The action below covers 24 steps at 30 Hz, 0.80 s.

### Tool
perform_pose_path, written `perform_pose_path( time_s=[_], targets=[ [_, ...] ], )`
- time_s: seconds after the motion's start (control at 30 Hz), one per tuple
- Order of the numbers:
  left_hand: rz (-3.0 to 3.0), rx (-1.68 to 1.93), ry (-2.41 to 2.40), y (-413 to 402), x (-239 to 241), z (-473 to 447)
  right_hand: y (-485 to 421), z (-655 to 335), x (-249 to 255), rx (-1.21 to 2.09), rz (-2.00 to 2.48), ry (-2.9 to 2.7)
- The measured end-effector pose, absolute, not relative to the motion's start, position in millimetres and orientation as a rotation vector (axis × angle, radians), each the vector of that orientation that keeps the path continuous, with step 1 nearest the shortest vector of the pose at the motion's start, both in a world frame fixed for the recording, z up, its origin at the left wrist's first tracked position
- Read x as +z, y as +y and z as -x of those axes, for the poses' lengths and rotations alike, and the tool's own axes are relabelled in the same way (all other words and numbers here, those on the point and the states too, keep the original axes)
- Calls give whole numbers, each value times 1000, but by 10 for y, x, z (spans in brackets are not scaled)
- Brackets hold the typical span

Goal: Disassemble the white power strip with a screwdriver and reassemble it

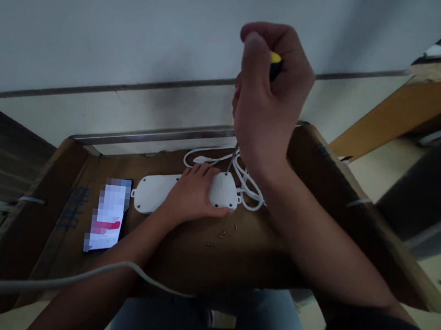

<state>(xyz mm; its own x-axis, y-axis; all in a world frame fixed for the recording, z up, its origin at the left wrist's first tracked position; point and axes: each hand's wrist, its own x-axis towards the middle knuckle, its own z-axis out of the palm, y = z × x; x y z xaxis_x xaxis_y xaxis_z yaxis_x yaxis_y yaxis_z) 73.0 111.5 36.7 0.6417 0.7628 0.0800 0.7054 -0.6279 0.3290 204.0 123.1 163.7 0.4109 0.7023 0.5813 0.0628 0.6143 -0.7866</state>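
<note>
A white power strip [154,192] lies with its screw-holed side up on a brown cardboard surface. My left hand [191,196] grips it across the right half, fingers over the far edge and thumb along the near edge. Above its right end, my right hand [273,94] is closed around a screwdriver [232,160] with a yellow and black handle. The screwdriver's shaft slants down, and its tip meets a corner hole at the far right of the strip. Several small screws [221,234] lie loose just in front of the strip.
A white cord with plug [202,160] is coiled behind and right of the strip. A lit phone [108,216] lies at left. Raised cardboard sides [343,199] flank the surface, and a pale cable [75,275] crosses the near left. A white wall panel [120,28] stands behind.
</note>
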Motion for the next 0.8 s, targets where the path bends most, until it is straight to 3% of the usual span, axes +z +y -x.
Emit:
perform_pose_path(
  time_s=[0.27,0.5,0.8],
  targets=[
    [-2642,334,1158,1144,338,-729,1511,-2474,1594,818,514,-1403],
    [-2664,331,1130,1149,326,-728,1586,-2592,1589,1352,274,-1344],
    [-2665,335,1149,1146,294,-730,1456,-2328,1648,1174,429,-1380]
  ],
)
